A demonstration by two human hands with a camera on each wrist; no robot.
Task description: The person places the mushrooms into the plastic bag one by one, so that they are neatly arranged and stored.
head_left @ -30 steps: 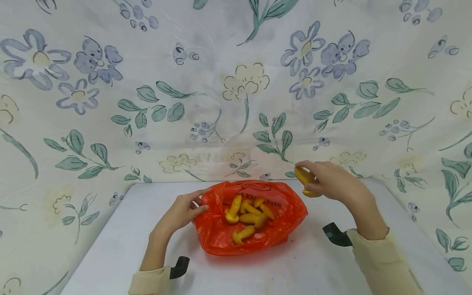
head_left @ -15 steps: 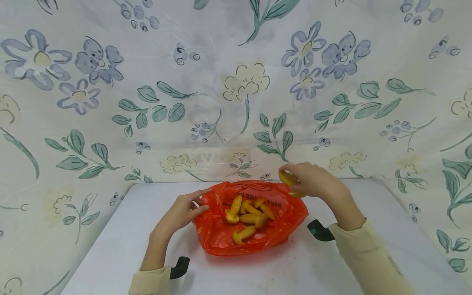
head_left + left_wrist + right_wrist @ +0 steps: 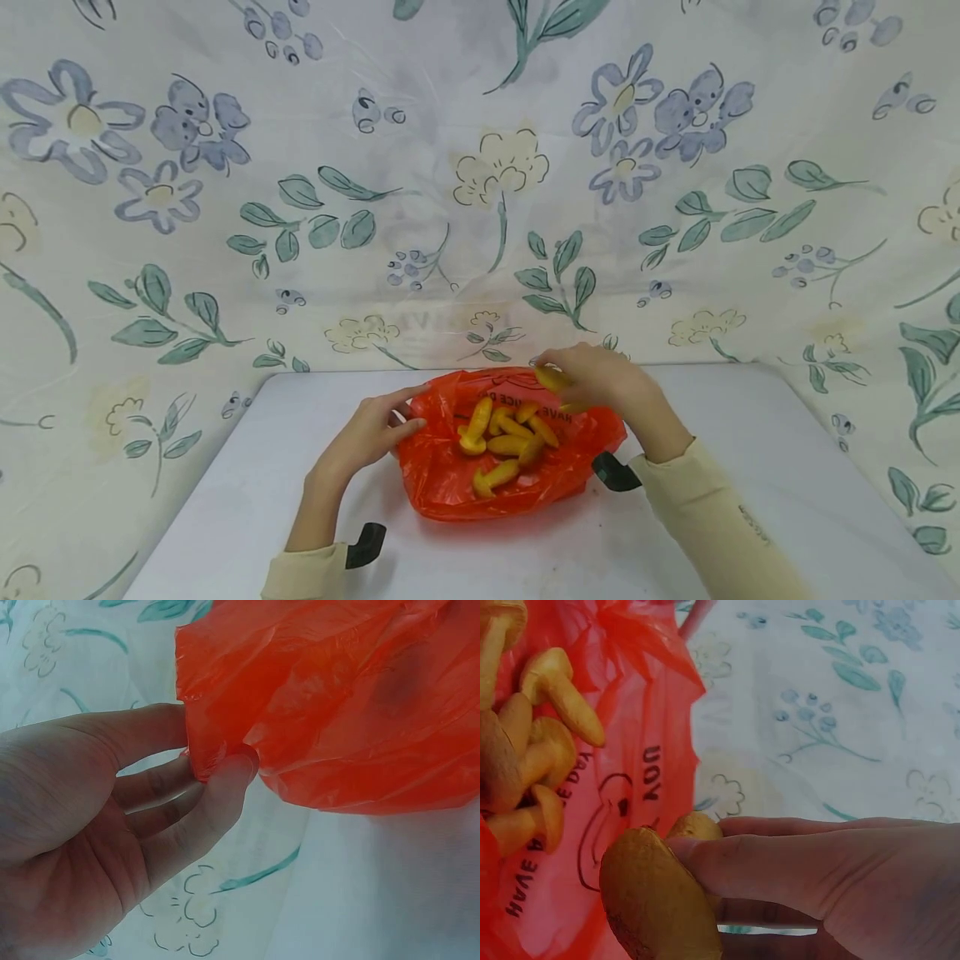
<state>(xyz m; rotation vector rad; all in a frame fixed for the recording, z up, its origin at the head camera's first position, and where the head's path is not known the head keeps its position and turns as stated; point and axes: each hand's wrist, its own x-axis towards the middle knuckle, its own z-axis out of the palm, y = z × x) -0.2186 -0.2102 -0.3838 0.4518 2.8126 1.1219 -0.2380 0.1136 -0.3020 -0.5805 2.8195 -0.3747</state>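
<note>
A red plastic bag (image 3: 442, 496) lies with its mouth wide, and several yellow mushrooms (image 3: 510, 444) show inside it. On its left side, my left hand (image 3: 367, 432) pinches the rim; the left wrist view shows thumb and fingers on a fold of the bag (image 3: 300, 712). My right hand (image 3: 607, 383) is over the bag's back right rim, gripping a yellow mushroom (image 3: 656, 896) between thumb and fingers. In the right wrist view its broad brownish-yellow cap faces the camera, beside more mushrooms (image 3: 559, 690) in the bag. The fingers hide part of the held mushroom.
The bag rests on a white table (image 3: 247, 500). Behind it hangs a floral cloth (image 3: 420, 208), which also covers both sides. A black curved piece sticks out from each sleeve, one by the left cuff (image 3: 366, 546) and one by the right cuff (image 3: 615, 472).
My right hand has moved left and slightly down with the mushroom, from beside the bag to over its right rim. My left hand and the bag have stayed put.
</note>
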